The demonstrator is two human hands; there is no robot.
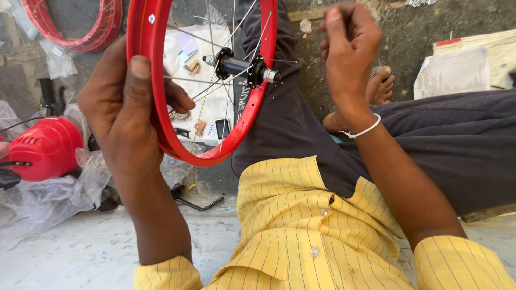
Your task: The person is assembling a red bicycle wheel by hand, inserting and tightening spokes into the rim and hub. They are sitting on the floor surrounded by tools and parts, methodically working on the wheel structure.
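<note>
Red rim (161,123) (left hand (121,107) gripping)

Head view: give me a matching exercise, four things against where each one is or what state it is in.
Things:
1. Red rim
2. Hub
3. Right hand
4. Red helmet

Places or states:
A. Raised beside the wheel, fingers pinched together
B. Gripped by the left hand
C. On the floor at far left, among clear plastic wrap
D. At the wheel's centre, spokes running out from it

Pairs: 1-B, 2-D, 3-A, 4-C
</note>
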